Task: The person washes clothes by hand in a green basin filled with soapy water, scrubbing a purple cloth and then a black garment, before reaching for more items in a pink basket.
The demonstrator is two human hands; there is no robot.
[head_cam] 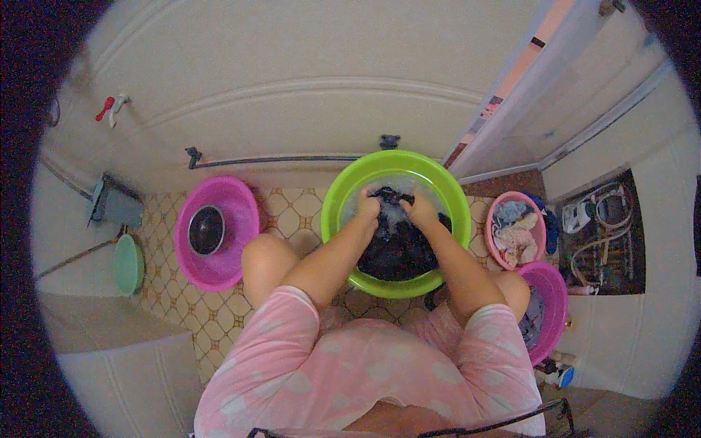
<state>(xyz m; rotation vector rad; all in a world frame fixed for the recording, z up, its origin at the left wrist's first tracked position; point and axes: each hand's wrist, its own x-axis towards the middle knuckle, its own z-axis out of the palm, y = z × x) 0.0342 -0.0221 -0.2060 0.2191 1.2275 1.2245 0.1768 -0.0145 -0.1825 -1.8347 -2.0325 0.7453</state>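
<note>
A large green plastic basin (334,202) stands before me with soapy water in it. Dark cloth (397,252) lies in the water. My left hand (369,207) and my right hand (419,208) both grip a bunched part of dark cloth (391,193), which stretches between them over the far half of the basin. Some fingers of both hands are hidden by the cloth and the suds.
At left stand a pink basin (241,241) holding a round dark-centred metal bowl (206,230), and a green basin (128,265). At right are a pink tub (489,230) with clothes and a magenta basin (558,306) with cloth. A pipe (274,160) runs along the wall.
</note>
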